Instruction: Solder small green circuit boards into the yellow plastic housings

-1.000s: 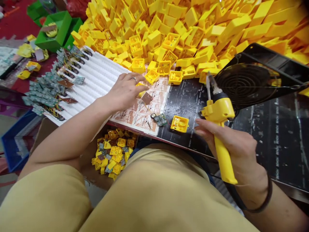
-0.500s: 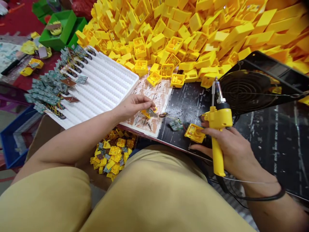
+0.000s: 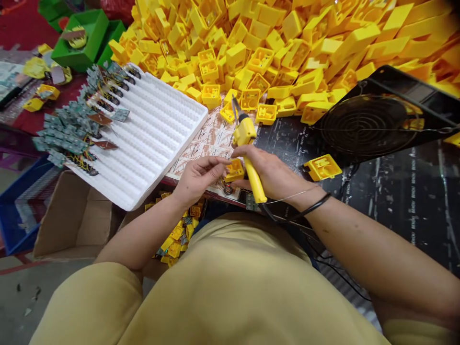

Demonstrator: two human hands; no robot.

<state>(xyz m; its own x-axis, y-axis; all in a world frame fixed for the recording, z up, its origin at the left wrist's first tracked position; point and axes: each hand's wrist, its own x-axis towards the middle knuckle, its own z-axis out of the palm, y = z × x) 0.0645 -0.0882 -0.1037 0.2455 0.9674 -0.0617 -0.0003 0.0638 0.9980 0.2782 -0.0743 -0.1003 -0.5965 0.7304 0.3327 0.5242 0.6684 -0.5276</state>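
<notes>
My right hand (image 3: 273, 175) is wrapped round the handle of a yellow soldering gun (image 3: 247, 148), tip pointing up and away. My left hand (image 3: 199, 175) pinches a small yellow plastic housing (image 3: 235, 170) at the table's near edge, and the right fingers touch the same piece. A small round part (image 3: 227, 189) lies just below it on the printed sheet (image 3: 210, 143). Another open yellow housing (image 3: 322, 166) lies on the black mat (image 3: 395, 191) to the right.
A huge heap of yellow housings (image 3: 287, 43) fills the back. A white ribbed tray (image 3: 151, 134) holds green circuit boards (image 3: 72, 129) at its left end. A black fan (image 3: 362, 127) sits right. Green bins (image 3: 84, 38), a blue crate (image 3: 17, 206) and cardboard boxes (image 3: 68, 220) stand left and below.
My right hand swung left with the soldering gun to meet the left hand. The left hand pulled back to the table edge with a yellow housing. One housing now lies alone on the mat.
</notes>
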